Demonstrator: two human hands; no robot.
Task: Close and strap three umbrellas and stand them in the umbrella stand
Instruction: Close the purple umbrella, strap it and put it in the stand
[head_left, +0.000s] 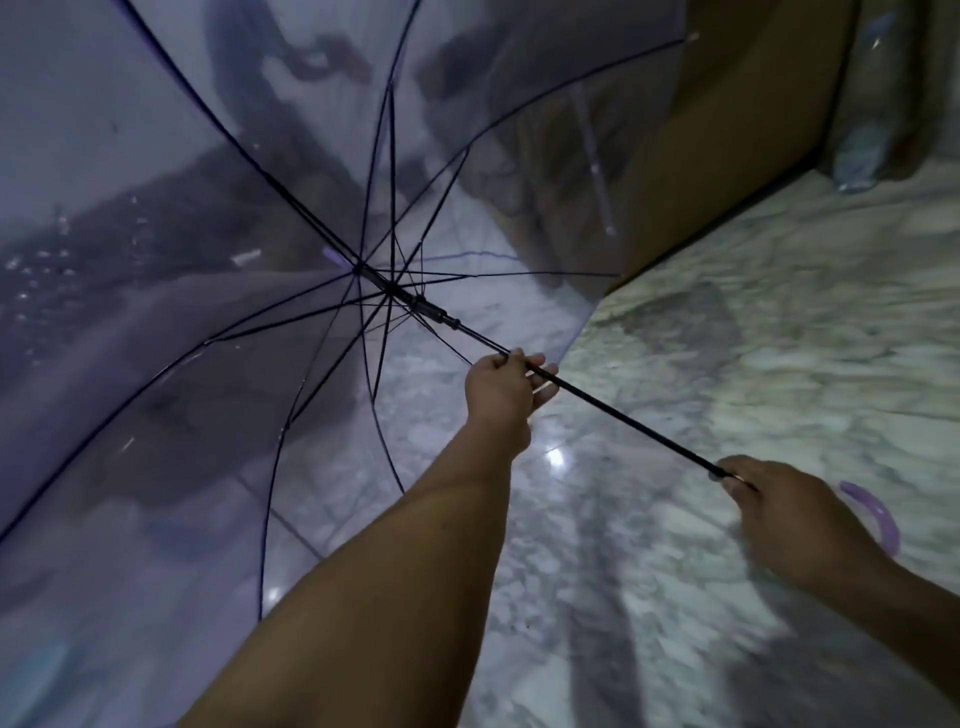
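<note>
a marbled floor (727, 322), pale and glossy, with a bright glint of light near the middle, spread under everything. over its left half, 1 open umbrella (156, 218) with a clear, purple-tinted canopy, tipped on its side so the inside faces the camera, thin dark ribs fanning out from the hub. behind it, at upper right, a brown panel (727, 130) meeting the floor at an angle, with a blurred clear shape at the far right corner, too unsharp to name. through the canopy, dim dark forms, not readable. from the hub down to the right, a straight black shaft (623, 415), slanted, ending in a curved lilac handle (878, 519) peeking out beyond the right hand. left hand (501, 387), arm stretched forward, fingers curled around the shaft just below the runner. right hand (795, 519), closed around the shaft's low end where the handle begins.
</note>
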